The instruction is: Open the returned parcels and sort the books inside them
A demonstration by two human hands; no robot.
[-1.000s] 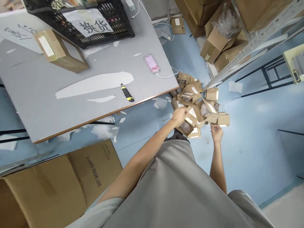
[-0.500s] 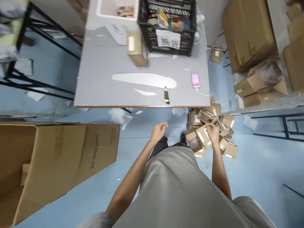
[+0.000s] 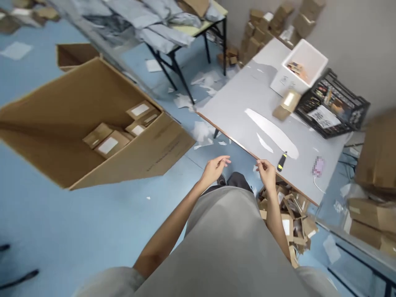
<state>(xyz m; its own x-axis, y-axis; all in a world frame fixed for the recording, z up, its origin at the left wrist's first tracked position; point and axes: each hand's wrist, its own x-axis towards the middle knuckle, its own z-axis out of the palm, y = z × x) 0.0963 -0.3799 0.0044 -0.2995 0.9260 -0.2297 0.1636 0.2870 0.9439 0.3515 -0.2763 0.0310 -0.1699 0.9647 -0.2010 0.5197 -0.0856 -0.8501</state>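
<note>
My left hand (image 3: 215, 168) hangs in the air left of the table's front edge, fingers apart and holding nothing. Near that same edge is my right hand (image 3: 266, 171), its thumb and fingers pinched together; whether anything small sits between them is hidden. A black and yellow cutter (image 3: 281, 162) lies on the grey table (image 3: 238, 107), just right of my right hand. Beside it are a long white paper strip (image 3: 272, 131) and a smaller scrap (image 3: 264, 142). One closed cardboard box (image 3: 286, 106) stands farther back.
A big open carton (image 3: 145, 152) holding several small boxes stands at left. White bin (image 3: 291, 78) and black crate (image 3: 332, 105) are on the table. Discarded boxes (image 3: 291, 218) pile up under its right end. Grey parcels (image 3: 161, 35) cover another table behind.
The view has swung left, so the table now appears slanted at right and the big carton shows its contents. My right hand is nearer my left hand and the table edge.
</note>
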